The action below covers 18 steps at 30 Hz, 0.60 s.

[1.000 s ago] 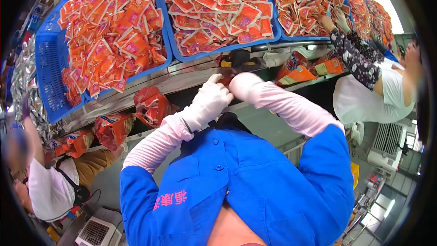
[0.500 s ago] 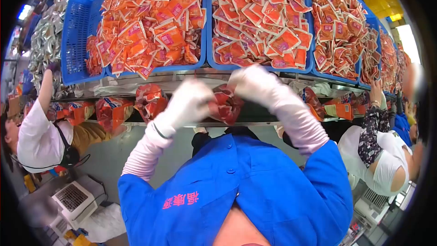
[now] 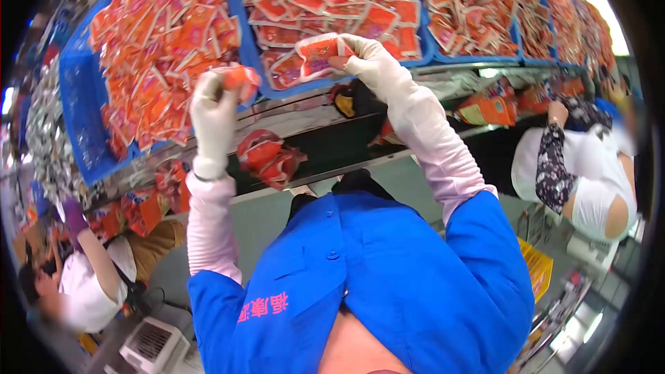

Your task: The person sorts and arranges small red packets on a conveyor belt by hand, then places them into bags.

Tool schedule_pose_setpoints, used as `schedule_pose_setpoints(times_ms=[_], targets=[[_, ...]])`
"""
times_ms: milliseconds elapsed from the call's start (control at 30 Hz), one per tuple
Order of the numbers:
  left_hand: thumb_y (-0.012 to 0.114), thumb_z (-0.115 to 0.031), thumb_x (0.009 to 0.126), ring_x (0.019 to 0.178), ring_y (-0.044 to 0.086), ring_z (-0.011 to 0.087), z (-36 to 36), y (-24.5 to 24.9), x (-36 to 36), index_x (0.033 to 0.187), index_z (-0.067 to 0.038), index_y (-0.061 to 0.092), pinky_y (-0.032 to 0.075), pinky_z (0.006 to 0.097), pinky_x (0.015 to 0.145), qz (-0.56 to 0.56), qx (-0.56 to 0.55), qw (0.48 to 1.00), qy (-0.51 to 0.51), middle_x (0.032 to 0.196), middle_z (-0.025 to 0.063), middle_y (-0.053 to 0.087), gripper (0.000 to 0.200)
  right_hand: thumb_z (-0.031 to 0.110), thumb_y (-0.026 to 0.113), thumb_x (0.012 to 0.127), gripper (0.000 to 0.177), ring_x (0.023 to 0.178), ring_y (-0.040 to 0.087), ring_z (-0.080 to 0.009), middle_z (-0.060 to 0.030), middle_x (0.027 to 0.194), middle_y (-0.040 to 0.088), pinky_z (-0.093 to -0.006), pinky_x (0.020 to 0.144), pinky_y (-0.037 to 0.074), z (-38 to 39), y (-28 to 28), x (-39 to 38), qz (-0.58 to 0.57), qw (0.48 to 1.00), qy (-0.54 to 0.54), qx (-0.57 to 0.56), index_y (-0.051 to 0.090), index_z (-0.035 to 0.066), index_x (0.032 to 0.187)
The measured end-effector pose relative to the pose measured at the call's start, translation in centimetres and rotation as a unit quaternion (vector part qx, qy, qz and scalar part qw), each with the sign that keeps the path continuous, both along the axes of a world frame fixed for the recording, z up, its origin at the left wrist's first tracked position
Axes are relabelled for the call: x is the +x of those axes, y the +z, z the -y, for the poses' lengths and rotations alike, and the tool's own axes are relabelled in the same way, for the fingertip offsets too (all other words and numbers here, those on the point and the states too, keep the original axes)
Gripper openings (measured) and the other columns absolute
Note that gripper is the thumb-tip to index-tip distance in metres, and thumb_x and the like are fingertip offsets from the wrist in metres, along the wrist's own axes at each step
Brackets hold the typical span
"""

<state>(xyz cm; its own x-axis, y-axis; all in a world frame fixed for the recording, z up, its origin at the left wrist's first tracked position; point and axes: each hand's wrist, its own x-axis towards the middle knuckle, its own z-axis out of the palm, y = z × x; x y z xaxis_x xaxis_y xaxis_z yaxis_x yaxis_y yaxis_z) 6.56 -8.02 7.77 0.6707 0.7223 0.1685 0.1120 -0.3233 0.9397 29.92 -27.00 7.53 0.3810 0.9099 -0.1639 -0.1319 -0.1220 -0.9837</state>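
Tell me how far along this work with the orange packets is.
Already set out: red bags along the dark belt, though how full they are I cannot tell. In hand: the left hand holds one orange packet, the right hand another packet. Left: heaped packets in the blue baskets, so plenty seems to remain.

Bright indoor light; white glare at upper right and far left. Glints on the packets (image 3: 388, 21). Curved fisheye edges fade to black corners. Left hand (image 3: 213, 114) slightly blurred.
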Motion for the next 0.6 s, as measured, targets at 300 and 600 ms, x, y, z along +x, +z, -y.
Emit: schedule_pose_setpoints(times_ms=[300,600], targets=[[0.07,-0.002,0.09,0.111,0.065,0.0226,16.2,0.9,8.5,0.127,-0.001,0.063,0.051,0.0326,0.092,0.068,-0.23,0.932,-0.271,0.118,0.0116,0.061,0.037,0.002,0.073,0.091,0.023,0.097,0.065,-0.0083,-0.0021,0.104,0.069,-0.0269,0.077,0.057,15.8,9.3,-1.4,0.144,0.979,-0.125,-0.076,0.066,0.005,0.113],[0.071,-0.021,0.074,0.079,0.066,0.0206,15.8,-7.1,3.5,0.075,-0.014,0.066,0.049,0.0432,0.096,0.003,0.473,0.827,-0.303,0.069,0.0006,0.064,0.009,0.017,0.071,0.084,0.023,0.096,0.073,-0.0334,-0.0162,0.096,0.074,-0.0434,0.084,0.055,12.8,0.0,-3.7,0.475,0.805,0.155,-0.319,0.07,0.008,0.105]])
